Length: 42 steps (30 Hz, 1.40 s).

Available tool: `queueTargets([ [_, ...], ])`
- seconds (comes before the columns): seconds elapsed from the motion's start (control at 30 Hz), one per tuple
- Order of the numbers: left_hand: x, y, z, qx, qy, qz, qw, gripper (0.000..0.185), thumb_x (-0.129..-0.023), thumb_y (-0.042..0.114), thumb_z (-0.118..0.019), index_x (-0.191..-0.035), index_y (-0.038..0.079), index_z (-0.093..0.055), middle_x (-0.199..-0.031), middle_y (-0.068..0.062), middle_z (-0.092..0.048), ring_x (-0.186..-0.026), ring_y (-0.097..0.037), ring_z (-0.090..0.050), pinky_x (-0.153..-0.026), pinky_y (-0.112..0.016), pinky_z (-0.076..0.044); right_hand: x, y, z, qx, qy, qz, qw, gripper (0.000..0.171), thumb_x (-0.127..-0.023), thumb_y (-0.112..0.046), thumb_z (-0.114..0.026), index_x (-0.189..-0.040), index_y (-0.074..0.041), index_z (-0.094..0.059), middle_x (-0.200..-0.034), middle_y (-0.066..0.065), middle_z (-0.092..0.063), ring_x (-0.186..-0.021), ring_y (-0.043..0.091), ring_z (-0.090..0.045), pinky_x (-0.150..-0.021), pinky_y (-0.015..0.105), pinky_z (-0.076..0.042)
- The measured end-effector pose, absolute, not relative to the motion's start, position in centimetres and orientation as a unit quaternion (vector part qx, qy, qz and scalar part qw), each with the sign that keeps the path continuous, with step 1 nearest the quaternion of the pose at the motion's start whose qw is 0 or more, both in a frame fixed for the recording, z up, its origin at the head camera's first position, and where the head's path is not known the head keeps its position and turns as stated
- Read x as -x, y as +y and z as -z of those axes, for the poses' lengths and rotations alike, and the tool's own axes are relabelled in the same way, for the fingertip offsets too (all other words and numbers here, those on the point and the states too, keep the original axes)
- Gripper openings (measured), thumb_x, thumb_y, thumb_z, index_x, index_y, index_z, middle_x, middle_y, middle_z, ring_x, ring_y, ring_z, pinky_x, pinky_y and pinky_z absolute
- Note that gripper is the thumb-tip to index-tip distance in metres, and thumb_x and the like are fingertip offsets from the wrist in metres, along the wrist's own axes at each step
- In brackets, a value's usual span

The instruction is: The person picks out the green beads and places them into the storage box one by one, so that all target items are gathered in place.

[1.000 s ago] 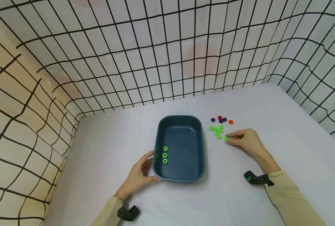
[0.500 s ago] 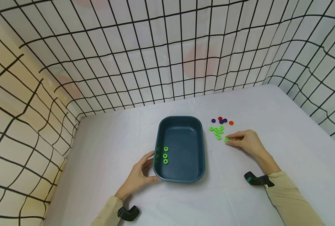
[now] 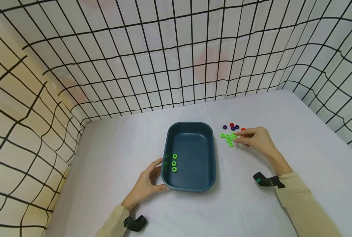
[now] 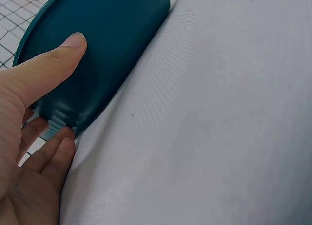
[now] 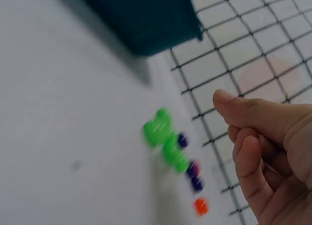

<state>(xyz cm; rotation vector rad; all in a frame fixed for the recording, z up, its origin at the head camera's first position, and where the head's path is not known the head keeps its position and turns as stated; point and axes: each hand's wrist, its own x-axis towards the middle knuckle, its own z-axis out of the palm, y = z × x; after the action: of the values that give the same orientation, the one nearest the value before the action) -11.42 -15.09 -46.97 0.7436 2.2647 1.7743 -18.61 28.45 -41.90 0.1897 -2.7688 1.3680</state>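
My left hand holds the corner of a dark teal tray, thumb at its near end and fingers along its left wall. In the left wrist view the thumb lies against the outside of the tray. Three small green rings lie in a column inside it, near the left wall. To the right of the tray, my right hand pinches a green ring between thumb and finger, over several loose green rings. The right wrist view shows the right hand with its thumb hiding the ring.
Behind the green cluster lie purple rings, a red one and an orange one. Black wire mesh bounds the white-covered table at the back and sides. Each wrist carries a black band.
My right hand has moved up and left with the green ring, from beside the green cluster to over its right part. The left hand and tray stay put.
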Motion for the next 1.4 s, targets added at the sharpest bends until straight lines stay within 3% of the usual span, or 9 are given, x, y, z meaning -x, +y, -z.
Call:
queueTargets([
  [0.3, 11.4, -15.1, 46.9, -0.244, 0.760, -0.596, 0.089, 0.095, -0.072, 0.006, -0.087, -0.152, 0.012, -0.036, -0.149, -0.016, -0.046, -0.132, -0.037, -0.050, -0.109, -0.020, -0.041, 21.8, 22.2, 36.1, -0.174, -0.891, -0.418, 0.039, 0.026, -0.082, -0.018, -0.081, -0.103, -0.003, -0.077, -0.067, 0.006, -0.066, -0.050, 0.014, -0.054, -0.045, 0.024, -0.044],
  [0.57, 11.3, -15.1, 46.8, -0.244, 0.759, -0.597, 0.089, 0.095, -0.072, 0.004, -0.087, -0.152, 0.011, -0.036, -0.150, -0.016, -0.045, -0.132, -0.037, -0.050, -0.109, -0.020, -0.041, 23.4, 14.7, 34.0, -0.268, -0.891, -0.366, -0.028, 0.021, -0.081, -0.013, -0.081, -0.099, -0.001, -0.078, -0.064, 0.006, -0.065, -0.053, 0.013, -0.053, -0.052, 0.024, -0.045],
  [0.7, 11.4, -15.0, 46.8, -0.251, 0.755, -0.599, 0.090, 0.095, -0.072, 0.004, -0.087, -0.152, 0.010, -0.035, -0.150, -0.018, -0.045, -0.132, -0.038, -0.050, -0.110, -0.021, -0.042, 24.2, 11.9, 33.9, -0.307, -0.897, -0.315, -0.038, 0.018, -0.078, -0.008, -0.082, -0.094, 0.001, -0.078, -0.064, 0.002, -0.066, -0.055, 0.011, -0.053, -0.056, 0.024, -0.046],
  [0.83, 11.5, -15.0, 46.9, -0.256, 0.752, -0.600, 0.091, 0.095, -0.073, 0.004, -0.086, -0.152, 0.009, -0.035, -0.150, -0.019, -0.044, -0.132, -0.038, -0.050, -0.109, -0.021, -0.042, 24.4, 9.4, 34.5, -0.314, -0.913, -0.253, -0.063, 0.018, -0.077, -0.011, -0.084, -0.092, -0.002, -0.079, -0.076, 0.005, -0.073, -0.063, 0.011, -0.061, -0.061, 0.024, -0.054],
  [1.07, 11.7, -15.1, 46.9, -0.258, 0.751, -0.602, 0.089, 0.094, -0.073, 0.003, -0.086, -0.152, 0.010, -0.035, -0.150, -0.018, -0.044, -0.133, -0.038, -0.050, -0.110, -0.021, -0.041, 24.2, 6.4, 36.8, -0.287, -0.932, -0.187, -0.122, 0.007, -0.076, -0.010, -0.085, -0.076, -0.009, -0.078, -0.078, 0.003, -0.071, -0.066, 0.015, -0.063, -0.057, 0.027, -0.056],
  [1.4, 11.6, -15.1, 46.9, -0.253, 0.756, -0.597, 0.088, 0.095, -0.073, 0.003, -0.087, -0.152, 0.009, -0.035, -0.150, -0.018, -0.045, -0.133, -0.037, -0.050, -0.109, -0.020, -0.041, 24.0, 5.5, 38.3, -0.261, -0.940, -0.167, -0.144, 0.014, -0.073, -0.009, -0.087, -0.080, -0.008, -0.075, -0.078, 0.003, -0.068, -0.067, 0.017, -0.063, -0.058, 0.029, -0.055],
])
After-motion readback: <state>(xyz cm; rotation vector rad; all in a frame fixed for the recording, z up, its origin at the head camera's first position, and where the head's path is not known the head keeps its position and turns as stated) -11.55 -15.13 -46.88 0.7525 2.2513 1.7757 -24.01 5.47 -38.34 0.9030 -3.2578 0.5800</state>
